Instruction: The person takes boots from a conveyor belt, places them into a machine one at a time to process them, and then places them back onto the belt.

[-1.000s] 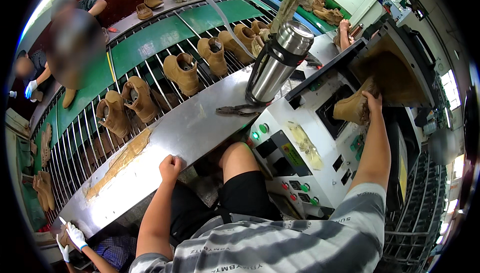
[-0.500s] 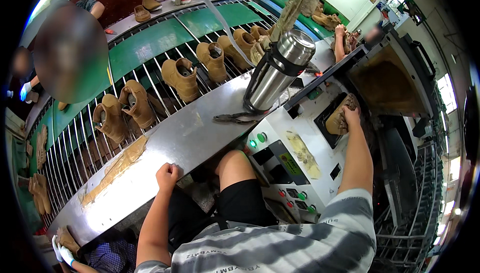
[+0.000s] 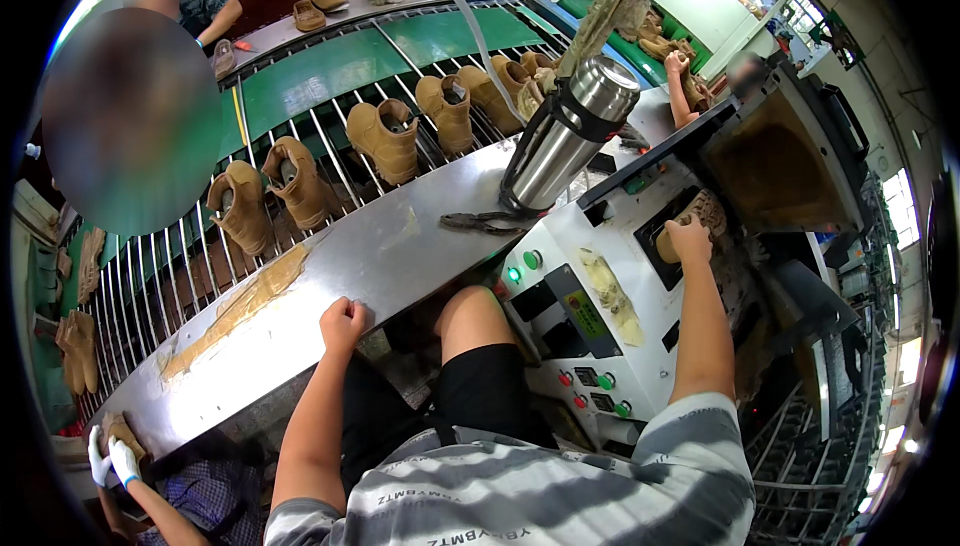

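My right hand (image 3: pixel 690 240) is closed around a tan boot (image 3: pixel 708 209), over the dark recess in the top of a white machine (image 3: pixel 640 281). The hand covers part of the boot. My left hand (image 3: pixel 343 324) is curled into a fist at the near edge of a metal counter (image 3: pixel 370 246), with nothing seen in it. Several tan ankle boots (image 3: pixel 384 142) stand on the roller conveyor (image 3: pixel 195 266) beyond the counter. Closest to the machine, a steel thermos (image 3: pixel 570 136) with a black strap stands by dark-handled pliers (image 3: pixel 485 221).
The machine's hinged lid (image 3: pixel 785 161) stands raised at right, beside a dark rack (image 3: pixel 810 476). Coloured buttons (image 3: pixel 605 382) line its front. A gloved co-worker handles a boot (image 3: pixel 122 436) at lower left. Other people work across the conveyor and at far right. A post (image 3: pixel 610 6) rises behind the thermos.
The boot in my right hand has turned and shows less of its length, with the hand now over its near part. My left fist stays at the counter edge. The whole view has shifted slightly.
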The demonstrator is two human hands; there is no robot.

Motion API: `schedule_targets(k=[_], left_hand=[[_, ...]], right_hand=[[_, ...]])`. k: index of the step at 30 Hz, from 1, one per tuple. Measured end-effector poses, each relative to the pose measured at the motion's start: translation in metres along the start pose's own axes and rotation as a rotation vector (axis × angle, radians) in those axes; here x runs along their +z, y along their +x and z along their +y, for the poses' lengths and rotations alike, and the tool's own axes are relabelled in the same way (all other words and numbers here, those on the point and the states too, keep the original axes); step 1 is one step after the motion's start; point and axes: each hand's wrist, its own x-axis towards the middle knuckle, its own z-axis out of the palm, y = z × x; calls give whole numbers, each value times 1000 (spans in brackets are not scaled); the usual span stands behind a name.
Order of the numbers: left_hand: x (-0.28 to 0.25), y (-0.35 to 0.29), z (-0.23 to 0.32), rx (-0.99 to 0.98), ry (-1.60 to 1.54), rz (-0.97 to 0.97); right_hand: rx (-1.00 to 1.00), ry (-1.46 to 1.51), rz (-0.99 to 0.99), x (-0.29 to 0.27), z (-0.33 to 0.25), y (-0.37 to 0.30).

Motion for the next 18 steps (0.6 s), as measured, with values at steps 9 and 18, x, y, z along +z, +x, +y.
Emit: schedule_targets(k=[9,18], left_hand=[[-3,-4,5,0,60,24],[18,6,-2,-346,-178,98]], right_hand=[[-9,47,-24,1,9,-6],[-76,151,88,14,36,-4]])
